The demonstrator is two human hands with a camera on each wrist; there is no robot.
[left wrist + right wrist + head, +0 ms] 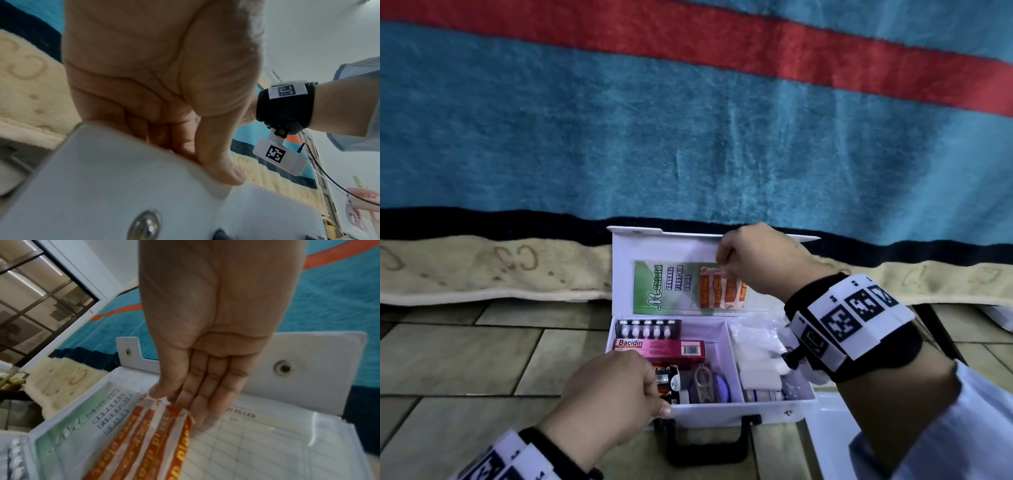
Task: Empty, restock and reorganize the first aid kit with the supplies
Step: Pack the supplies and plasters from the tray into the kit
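The white first aid kit (pixel 767 411) stands open on the tiled floor, its lid (pixel 654 250) upright. In the lid pocket sit a green guide leaflet (pixel 654 287) and orange plaster strips (pixel 719 291). My right hand (pixel 722 270) pinches the top ends of the plaster strips (pixel 154 434) between thumb and fingers. My left hand (pixel 657 394) grips the kit's front left wall (pixel 102 186), fingers inside, thumb outside. Inside lie a pink Bacidin box (pixel 664 347), a strip of ampoules (pixel 647 327), small scissors (pixel 702 380) and white gauze packs (pixel 756 363).
A blue blanket (pixel 688 137) with a red stripe hangs right behind the lid, with a cream blanket edge (pixel 482 274) below it. The kit's black handle (pixel 709 442) points toward me. A white flat object (pixel 825 438) lies at the kit's right front corner.
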